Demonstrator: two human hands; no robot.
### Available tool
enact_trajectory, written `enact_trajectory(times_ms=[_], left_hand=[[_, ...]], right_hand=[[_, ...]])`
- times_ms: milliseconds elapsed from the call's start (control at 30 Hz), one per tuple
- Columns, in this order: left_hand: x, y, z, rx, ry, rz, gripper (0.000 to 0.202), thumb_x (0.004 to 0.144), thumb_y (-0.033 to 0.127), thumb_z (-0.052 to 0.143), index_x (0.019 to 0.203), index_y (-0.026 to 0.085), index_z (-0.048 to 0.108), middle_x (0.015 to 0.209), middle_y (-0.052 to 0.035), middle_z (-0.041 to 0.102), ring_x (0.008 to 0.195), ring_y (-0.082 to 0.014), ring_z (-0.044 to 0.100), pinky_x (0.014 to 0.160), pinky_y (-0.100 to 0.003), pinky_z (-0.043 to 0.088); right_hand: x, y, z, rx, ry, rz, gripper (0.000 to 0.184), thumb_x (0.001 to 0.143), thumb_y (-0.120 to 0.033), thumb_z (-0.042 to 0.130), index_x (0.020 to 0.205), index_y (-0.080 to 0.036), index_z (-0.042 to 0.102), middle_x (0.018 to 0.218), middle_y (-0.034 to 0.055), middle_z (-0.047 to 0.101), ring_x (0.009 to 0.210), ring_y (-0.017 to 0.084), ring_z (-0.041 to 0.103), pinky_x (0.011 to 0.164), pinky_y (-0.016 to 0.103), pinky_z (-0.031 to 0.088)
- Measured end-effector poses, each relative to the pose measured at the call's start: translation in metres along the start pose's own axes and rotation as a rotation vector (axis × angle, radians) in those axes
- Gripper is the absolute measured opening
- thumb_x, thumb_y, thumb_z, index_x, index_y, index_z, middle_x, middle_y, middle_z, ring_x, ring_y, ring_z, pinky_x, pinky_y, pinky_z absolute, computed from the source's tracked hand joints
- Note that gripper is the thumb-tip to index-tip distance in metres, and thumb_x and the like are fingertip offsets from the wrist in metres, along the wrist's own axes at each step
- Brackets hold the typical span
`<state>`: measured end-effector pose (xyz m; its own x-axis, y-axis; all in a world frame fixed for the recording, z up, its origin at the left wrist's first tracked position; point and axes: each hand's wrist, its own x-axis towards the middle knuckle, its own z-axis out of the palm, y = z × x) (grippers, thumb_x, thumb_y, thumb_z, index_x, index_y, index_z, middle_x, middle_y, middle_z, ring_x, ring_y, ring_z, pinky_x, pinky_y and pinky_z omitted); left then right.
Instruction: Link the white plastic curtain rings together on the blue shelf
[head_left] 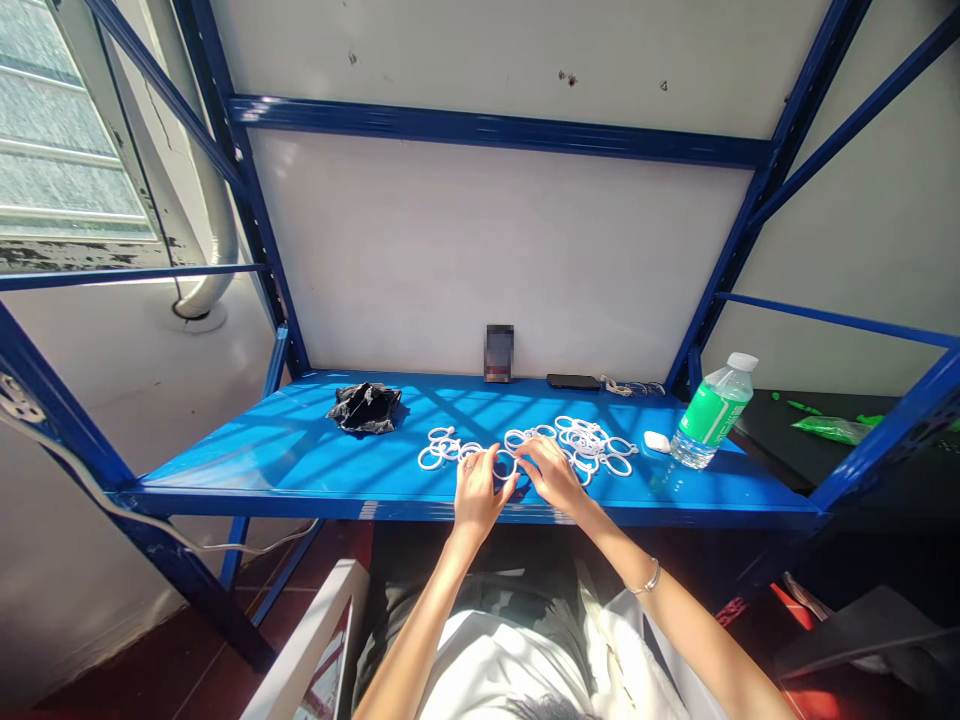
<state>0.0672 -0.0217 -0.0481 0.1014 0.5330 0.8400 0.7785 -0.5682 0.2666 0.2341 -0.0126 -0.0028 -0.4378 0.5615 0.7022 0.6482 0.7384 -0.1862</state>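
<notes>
Several thin white rings lie in a heap (592, 440) on the blue tabletop, beside my right hand. A smaller group of the same white rings (435, 450) rests to the left of my left hand. Between my hands is one white ring (504, 470). My left hand (478, 492) pinches it from the left, thumb and fingers together. My right hand (551, 473) reaches in from the other side, its fingertips closed at the ring's right edge. Whether the ring is joined to others is too small to make out.
A crumpled black plastic bag (366, 408) sits at the left of the blue table (247, 450). A water bottle (714, 412) and a small white case (656, 441) stand at the right. Along the back are a dark box (499, 353), a black phone (574, 381) and a coiled cable (634, 387).
</notes>
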Motion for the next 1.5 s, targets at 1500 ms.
enact_trajectory(times_ms=[1500], left_hand=[[0.0009,-0.0027,-0.0052,-0.137,0.069,-0.082,0.033,0.086,0.038,0.062,0.11,0.016,0.054,0.087,-0.0054,0.066,0.09,-0.0225,0.063,0.08,-0.033,0.049]], right_hand=[[-0.001,-0.0007,0.0014,-0.051,0.162,-0.11,0.009,0.093,-0.026,0.053,0.097,-0.021,0.059,0.09,0.0066,0.067,0.088,0.022,0.063,0.076,0.036,0.052]])
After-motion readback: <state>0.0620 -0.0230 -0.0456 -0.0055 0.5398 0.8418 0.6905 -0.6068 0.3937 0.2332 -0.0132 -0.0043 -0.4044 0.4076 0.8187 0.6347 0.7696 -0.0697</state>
